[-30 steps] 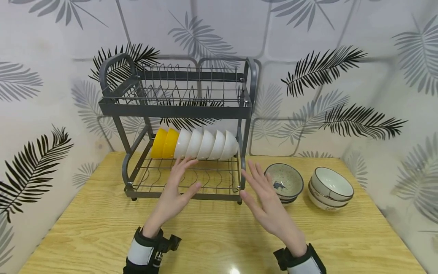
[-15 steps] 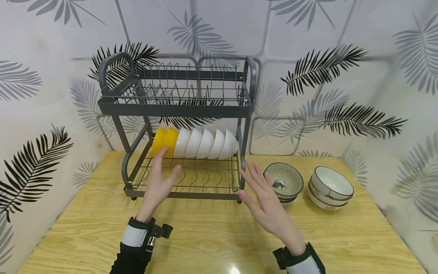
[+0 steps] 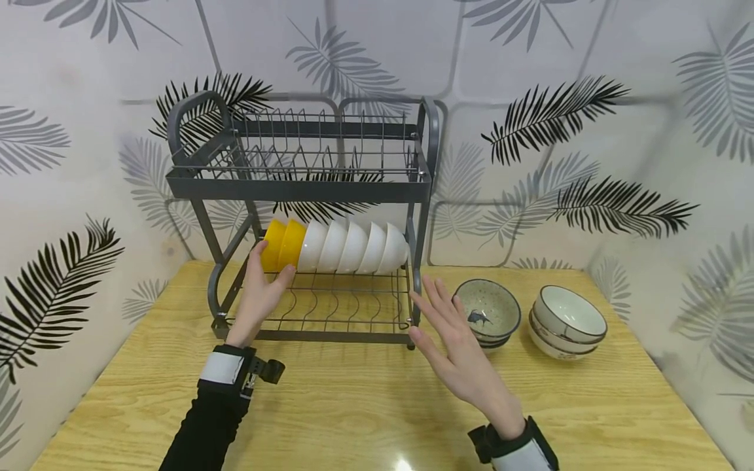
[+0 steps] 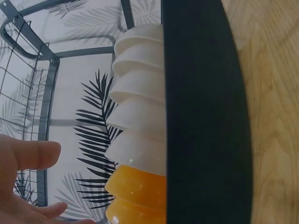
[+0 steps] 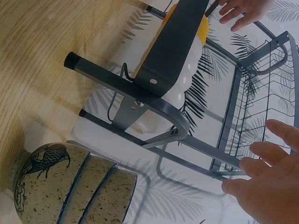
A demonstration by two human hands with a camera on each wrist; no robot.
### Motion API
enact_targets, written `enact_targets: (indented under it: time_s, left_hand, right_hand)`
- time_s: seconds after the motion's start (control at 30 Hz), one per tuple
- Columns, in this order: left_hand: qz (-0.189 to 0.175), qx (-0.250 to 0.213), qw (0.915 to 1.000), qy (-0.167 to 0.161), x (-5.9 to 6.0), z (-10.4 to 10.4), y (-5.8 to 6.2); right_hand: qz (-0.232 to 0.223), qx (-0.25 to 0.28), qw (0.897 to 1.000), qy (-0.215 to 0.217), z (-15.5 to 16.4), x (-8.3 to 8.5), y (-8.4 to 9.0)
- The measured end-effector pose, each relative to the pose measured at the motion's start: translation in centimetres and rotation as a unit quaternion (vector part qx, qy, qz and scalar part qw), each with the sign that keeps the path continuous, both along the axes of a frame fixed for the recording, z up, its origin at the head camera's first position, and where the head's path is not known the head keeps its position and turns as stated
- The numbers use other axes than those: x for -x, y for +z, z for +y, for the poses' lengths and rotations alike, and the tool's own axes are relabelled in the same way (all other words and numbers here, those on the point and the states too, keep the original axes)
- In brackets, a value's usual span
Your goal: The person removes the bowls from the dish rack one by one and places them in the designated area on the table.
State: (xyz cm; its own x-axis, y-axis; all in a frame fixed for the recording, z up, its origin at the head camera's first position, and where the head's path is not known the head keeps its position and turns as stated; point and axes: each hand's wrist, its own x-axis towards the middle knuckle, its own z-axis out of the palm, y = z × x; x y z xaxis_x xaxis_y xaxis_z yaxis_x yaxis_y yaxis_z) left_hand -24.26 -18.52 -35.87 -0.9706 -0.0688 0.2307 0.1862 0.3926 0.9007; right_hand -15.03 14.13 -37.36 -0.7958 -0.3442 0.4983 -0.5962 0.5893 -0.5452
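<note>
Two yellow bowls [image 3: 292,242] stand on edge at the left end of a row on the lower tier of a dark dish rack [image 3: 300,191]. Several white bowls [image 3: 355,248] continue the row to the right. My left hand [image 3: 260,302] reaches up in front of the yellow bowls, thumb and fingers spread. In the left wrist view the fingers [image 4: 39,155] look apart from the bowls. My right hand [image 3: 465,356] hovers near the rack's right front corner with its fingers extended, holding nothing. Beside it sits a stack of speckled bowls [image 3: 495,307], partly hidden by the fingers.
The rack's upper tier has wire dividers. At the right of the wooden table [image 3: 341,405] stands a stack of pale bowls [image 3: 568,314] with dark rims. A wall [image 3: 377,46] printed with leaves rises close behind the rack.
My left hand has moved left and slightly up, from in front of the white bowls to the yellow ones. The right hand and all the bowls have stayed in place.
</note>
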Motion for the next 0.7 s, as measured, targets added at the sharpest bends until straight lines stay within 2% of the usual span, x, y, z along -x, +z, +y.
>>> enact_targets:
  time_s: [0.17, 0.33, 0.47, 0.7]
  left_hand:
    - [-0.033, -0.009, 0.9994, 0.005, 1.5, -0.7, 0.6]
    - [-0.087, -0.018, 0.996, 0.001, 3.4, -1.2, 1.0]
    - [-0.122, -0.019, 0.9924, -0.001, 4.9, -1.8, 0.8]
    - [-0.181, 0.017, 0.9833, 0.016, 6.8, -2.6, 0.3]
  right_hand:
    - [0.0, 0.0, 1.0, 0.002, 0.0, -0.1, 0.0]
    - [0.0, 0.0, 1.0, 0.002, 0.0, -0.1, 0.0]
    - [0.003, 0.0, 1.0, 0.001, 0.0, -0.1, 0.0]
    - [0.007, -0.001, 1.0, -0.001, 0.1, -0.1, 0.1]
